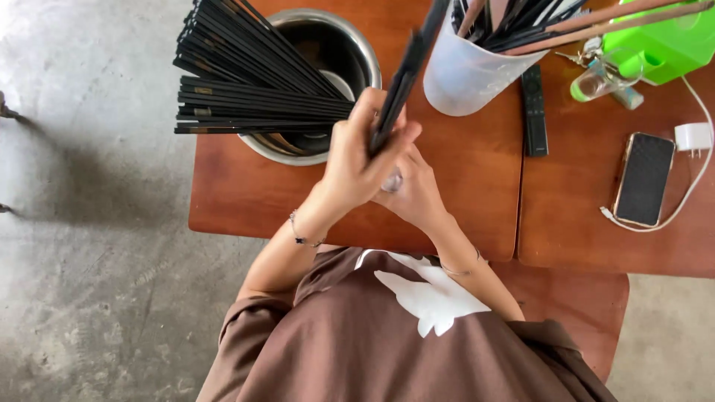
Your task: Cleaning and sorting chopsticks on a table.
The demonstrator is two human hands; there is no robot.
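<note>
Left hand [357, 160] is gripping black chopsticks [402, 78] pointing toward one o'clock; right hand [413, 190], grip unclear, is touching beneath.

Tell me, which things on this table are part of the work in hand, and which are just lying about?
In use:
- black chopsticks gripped by left hand and right hand
- steel bowl of black chopsticks
- white plastic cup of chopsticks

Lying about:
- phone
- white charger
- remote control
- green box
</note>
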